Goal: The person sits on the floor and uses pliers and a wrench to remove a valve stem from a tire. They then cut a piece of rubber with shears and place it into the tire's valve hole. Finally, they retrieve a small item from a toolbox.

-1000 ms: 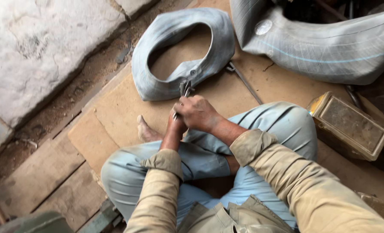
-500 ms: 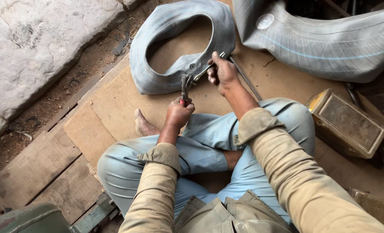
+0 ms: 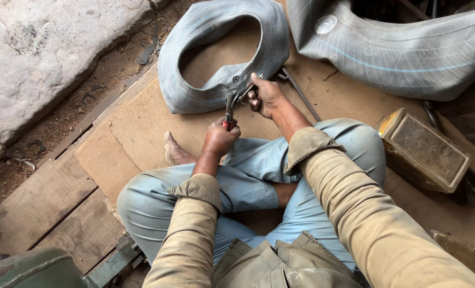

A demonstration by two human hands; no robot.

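My own knuckles hide most of what I grip, and I cannot make out the tip of the pliers (image 3: 230, 106) where they meet the rubber. My left hand (image 3: 221, 136) is curled tight round their red handles, fingers pressed together. My right hand (image 3: 265, 96) pinches a thin metal tool (image 3: 246, 94) beside the plier head, just at the valve area of the small grey inner tube (image 3: 221, 53). That tube lies folded on the brown board (image 3: 141, 114) directly beyond both hands, touching the tools. A larger tube (image 3: 397, 50) is cut off by the top edge, and a worn yellow tin box (image 3: 423, 152) sits to my right
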